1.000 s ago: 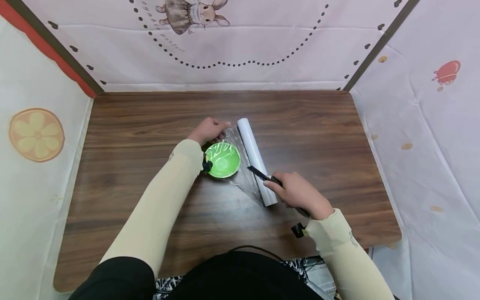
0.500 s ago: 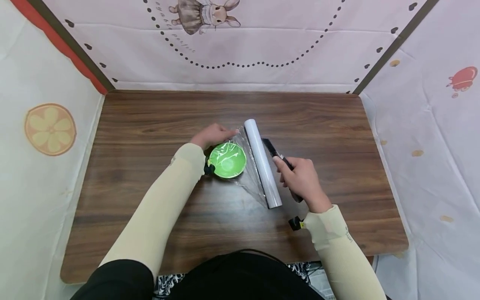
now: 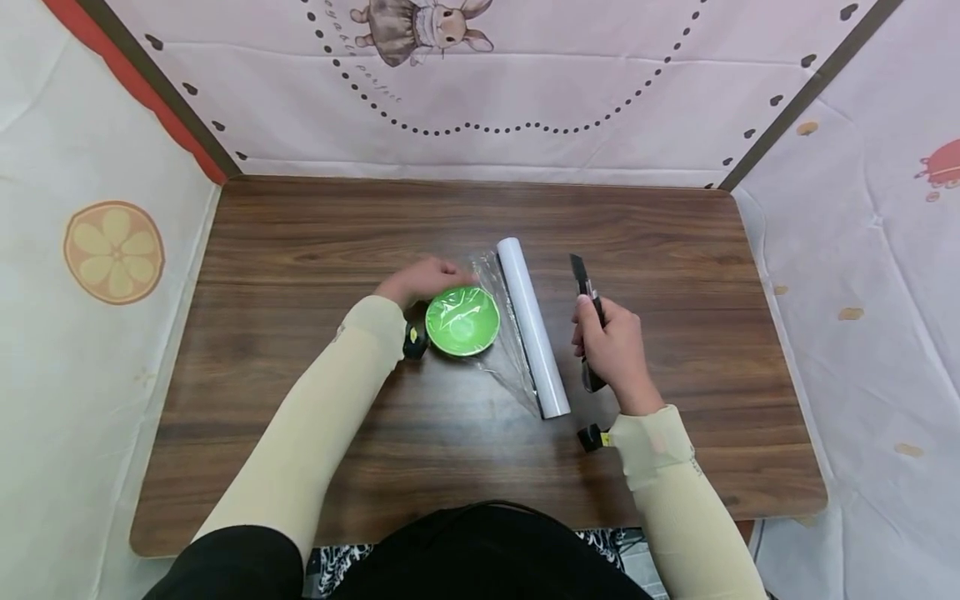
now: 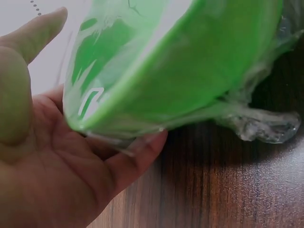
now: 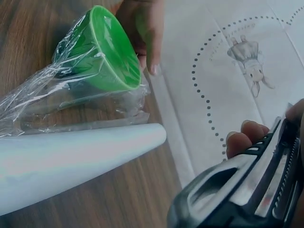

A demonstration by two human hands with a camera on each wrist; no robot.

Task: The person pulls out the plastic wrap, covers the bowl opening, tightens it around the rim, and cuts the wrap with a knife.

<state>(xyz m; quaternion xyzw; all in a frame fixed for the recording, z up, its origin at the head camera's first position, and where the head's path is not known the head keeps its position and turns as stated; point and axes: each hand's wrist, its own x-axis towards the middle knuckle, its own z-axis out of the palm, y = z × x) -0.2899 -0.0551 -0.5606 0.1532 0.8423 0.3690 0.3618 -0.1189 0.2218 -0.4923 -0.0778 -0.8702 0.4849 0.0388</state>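
A green bowl with clear plastic wrap stretched over its mouth sits mid-table. Loose wrap gathers at its side and spreads toward the white roll. At the bowl's far left edge is my left hand. In the left wrist view its fingers touch the wrapped bowl from below the rim, while the thumb stands out straight, off the bowl. To the right of the roll, my right hand grips a utility knife, blade pointing away from me. The knife's handle fills the right wrist view's corner.
The brown wooden table is bounded by printed white cloth walls, with a back wall showing a rabbit. A black cable lies at the front edge by the person's body.
The right hand has swung the knife away from the roll, rightward, turning its blade to point away. The left hand has drawn back slightly from the wrap's far edge onto the bowl.
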